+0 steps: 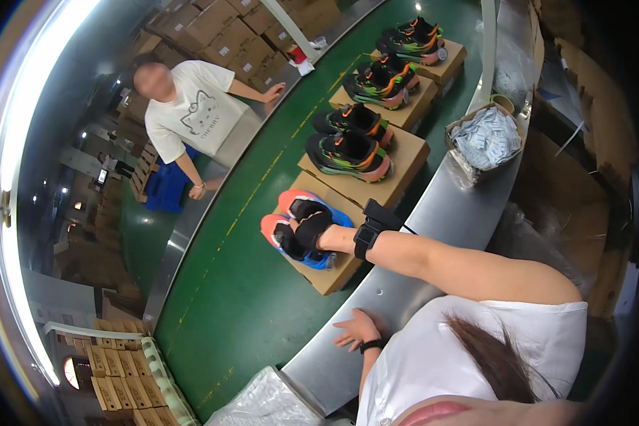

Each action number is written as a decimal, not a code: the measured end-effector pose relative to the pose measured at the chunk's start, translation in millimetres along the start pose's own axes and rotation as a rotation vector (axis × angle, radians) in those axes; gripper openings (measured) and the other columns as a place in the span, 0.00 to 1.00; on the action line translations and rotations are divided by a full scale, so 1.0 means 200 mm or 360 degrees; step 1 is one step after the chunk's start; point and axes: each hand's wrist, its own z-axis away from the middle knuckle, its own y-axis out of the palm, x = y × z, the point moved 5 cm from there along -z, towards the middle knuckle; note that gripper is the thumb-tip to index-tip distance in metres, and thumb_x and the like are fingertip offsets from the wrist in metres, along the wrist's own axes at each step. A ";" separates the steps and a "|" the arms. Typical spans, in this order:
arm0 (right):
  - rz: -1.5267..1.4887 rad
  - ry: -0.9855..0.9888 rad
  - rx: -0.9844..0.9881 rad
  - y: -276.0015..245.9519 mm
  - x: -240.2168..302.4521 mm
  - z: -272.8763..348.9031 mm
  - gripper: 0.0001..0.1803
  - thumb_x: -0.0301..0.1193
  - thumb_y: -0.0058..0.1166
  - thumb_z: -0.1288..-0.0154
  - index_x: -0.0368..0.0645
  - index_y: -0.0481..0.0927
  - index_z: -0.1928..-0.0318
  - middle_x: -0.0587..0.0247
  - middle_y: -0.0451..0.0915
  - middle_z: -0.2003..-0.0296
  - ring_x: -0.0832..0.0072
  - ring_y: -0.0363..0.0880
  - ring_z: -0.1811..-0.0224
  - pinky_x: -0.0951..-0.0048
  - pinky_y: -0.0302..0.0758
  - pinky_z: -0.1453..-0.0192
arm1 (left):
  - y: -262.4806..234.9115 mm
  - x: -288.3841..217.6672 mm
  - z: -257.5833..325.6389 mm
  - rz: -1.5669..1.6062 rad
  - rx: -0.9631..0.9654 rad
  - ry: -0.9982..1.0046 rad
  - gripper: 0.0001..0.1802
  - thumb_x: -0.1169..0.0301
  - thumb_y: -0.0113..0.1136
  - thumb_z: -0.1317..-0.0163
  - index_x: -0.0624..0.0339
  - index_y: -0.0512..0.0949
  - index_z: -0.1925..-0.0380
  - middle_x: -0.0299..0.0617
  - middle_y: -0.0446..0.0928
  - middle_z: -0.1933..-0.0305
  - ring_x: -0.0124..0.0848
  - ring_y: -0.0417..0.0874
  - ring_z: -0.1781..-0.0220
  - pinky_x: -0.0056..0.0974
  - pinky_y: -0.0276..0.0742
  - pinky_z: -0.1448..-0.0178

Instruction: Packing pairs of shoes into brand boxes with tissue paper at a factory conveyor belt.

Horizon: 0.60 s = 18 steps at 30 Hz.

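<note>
My right hand [314, 230], with a black covering over its back, reaches onto a pair of orange and blue sneakers [277, 231]. Its fingers are closed around the inner sides at the shoe openings, partly hidden. The pair stands on a brown shoebox [328, 278] on the green conveyor belt [227, 312]. My left hand [357, 330] is open, fingers spread, over the metal edge [326, 355] of the line, holding nothing. Farther along the belt, several pairs of black, green and orange sneakers [349, 155] stand on shoeboxes [405, 160].
An open carton of small white packets [486, 138] stands on the metal ledge at right. Across the belt, a person [199, 113] rests both hands near the edge. Clear plastic [266, 401] lies at the near end; stacked shoeboxes [124, 376] stand at lower left.
</note>
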 end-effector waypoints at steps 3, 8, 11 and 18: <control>0.0059 -0.0099 0.0116 0.22 0.09 -0.07 0.25 0.33 0.48 0.52 0.53 0.66 0.48 0.52 0.76 0.67 0.58 0.76 0.70 0.63 0.73 0.64 | -0.10 0.20 -0.19 0.0162 0.0115 0.0077 0.44 0.50 0.52 0.50 0.61 0.47 0.39 0.73 0.29 0.38 0.61 0.24 0.34 0.65 0.27 0.40; 0.0138 -0.0090 0.0486 0.12 -0.07 0.13 0.33 0.35 0.49 0.53 0.64 0.60 0.42 0.50 0.75 0.62 0.58 0.77 0.67 0.62 0.73 0.61 | -0.23 0.21 -0.22 0.0916 0.0887 0.0611 0.37 0.53 0.50 0.44 0.63 0.53 0.41 0.64 0.53 0.41 0.51 0.59 0.41 0.53 0.60 0.44; 0.0119 -0.0654 0.0492 -0.08 -0.05 0.39 0.25 0.42 0.54 0.47 0.56 0.69 0.47 0.57 0.72 0.51 0.68 0.72 0.52 0.72 0.68 0.47 | -0.35 0.13 -0.34 0.1437 0.1125 -0.0053 0.34 0.53 0.46 0.41 0.63 0.53 0.41 0.56 0.62 0.45 0.44 0.68 0.47 0.45 0.67 0.49; 0.0810 -0.0473 0.1006 -0.31 -0.48 1.07 0.23 0.34 0.41 0.46 0.74 0.67 0.49 0.71 0.71 0.84 0.73 0.75 0.79 0.71 0.70 0.69 | -0.29 -0.67 -0.58 0.1078 0.0794 0.0998 0.45 0.47 0.52 0.46 0.62 0.45 0.38 0.59 0.60 0.44 0.50 0.64 0.46 0.47 0.63 0.45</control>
